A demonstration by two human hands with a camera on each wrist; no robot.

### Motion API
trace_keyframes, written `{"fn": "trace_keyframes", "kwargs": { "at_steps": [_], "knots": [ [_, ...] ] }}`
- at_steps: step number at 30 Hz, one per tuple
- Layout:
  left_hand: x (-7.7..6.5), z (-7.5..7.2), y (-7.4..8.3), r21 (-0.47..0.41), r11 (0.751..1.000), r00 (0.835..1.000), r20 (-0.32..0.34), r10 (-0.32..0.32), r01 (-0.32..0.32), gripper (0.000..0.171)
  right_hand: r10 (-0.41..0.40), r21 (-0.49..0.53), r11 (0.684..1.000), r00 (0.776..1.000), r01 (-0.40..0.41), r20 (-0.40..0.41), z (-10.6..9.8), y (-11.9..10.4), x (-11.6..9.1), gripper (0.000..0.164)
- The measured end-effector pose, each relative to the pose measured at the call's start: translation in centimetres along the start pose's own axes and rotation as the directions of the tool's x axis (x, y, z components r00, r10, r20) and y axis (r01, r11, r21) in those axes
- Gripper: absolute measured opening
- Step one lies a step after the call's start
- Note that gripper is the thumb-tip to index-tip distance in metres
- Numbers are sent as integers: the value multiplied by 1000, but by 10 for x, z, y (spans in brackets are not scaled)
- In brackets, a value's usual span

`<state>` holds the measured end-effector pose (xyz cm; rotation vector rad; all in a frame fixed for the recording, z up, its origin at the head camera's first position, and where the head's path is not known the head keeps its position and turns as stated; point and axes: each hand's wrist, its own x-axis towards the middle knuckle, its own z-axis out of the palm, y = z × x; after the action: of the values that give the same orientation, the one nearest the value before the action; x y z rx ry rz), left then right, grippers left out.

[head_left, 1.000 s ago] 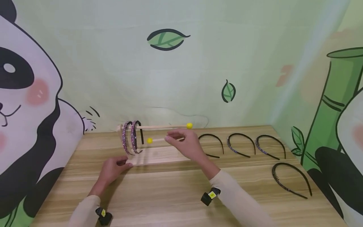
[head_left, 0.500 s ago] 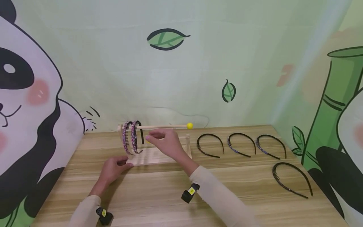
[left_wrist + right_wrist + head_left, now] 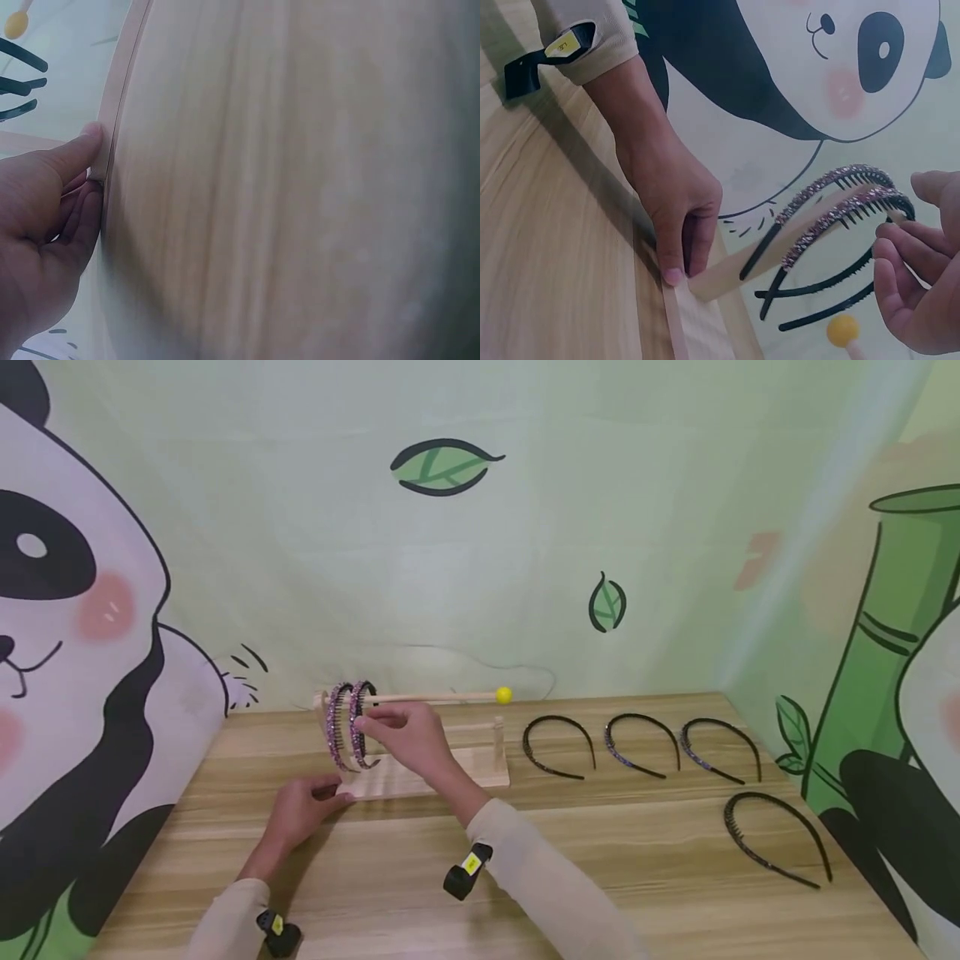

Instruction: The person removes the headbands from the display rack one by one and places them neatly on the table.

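My left hand (image 3: 296, 810) pinches the left end of a pale wooden stand (image 3: 480, 768), thumb at the base's front edge. Two headbands with pink glitter and comb teeth hang on the stand's upper rod: the outer headband (image 3: 840, 214) and the inner headband (image 3: 335, 727). Beside the outer one is my right hand (image 3: 412, 739), thumb and fingers apart near its curve in the right wrist view; contact is unclear. A yellow ball (image 3: 844, 330) tips the lower rod, below that hand; in the head view it is hidden behind the hand.
Another yellow ball (image 3: 504, 695) tips the upper rod. Several dark headbands lie on the wooden table (image 3: 375, 877) to the right, among them a headband (image 3: 558, 747) near the stand and a headband (image 3: 776, 839) closer to the front. A printed cloth (image 3: 300, 527) hangs behind.
My right hand has moved left along the lower rod, past its yellow ball, to the outer hanging headband. The left hand stays on the stand, and the headbands have not moved.
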<state>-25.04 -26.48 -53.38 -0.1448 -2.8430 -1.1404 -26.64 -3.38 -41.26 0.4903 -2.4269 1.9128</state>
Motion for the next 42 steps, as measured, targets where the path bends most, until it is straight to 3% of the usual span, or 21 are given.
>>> {"fn": "trace_keyframes", "kwargs": {
  "at_steps": [5, 10, 31, 42],
  "knots": [
    [0, 1, 0, 7, 1000, 1000, -9, 11, -11, 46, 71, 66, 995, 997, -70, -18, 8, 0, 2, 29],
    [0, 0, -2, 15, 999, 999, -17, 31, -30, 45, 117, 68, 991, 993, -116, -11, 12, -1, 2, 29],
    [-1, 0, -1, 25, 999, 999, -20, 41, -40, 44, 52, 5, 999, 998, -52, 29, 5, -6, 2, 23],
    [0, 1, 1, 18, 999, 999, -16, 33, -32, 44, 19, 60, 998, 1000, -19, -8, -7, -17, 2, 22]
  ]
}}
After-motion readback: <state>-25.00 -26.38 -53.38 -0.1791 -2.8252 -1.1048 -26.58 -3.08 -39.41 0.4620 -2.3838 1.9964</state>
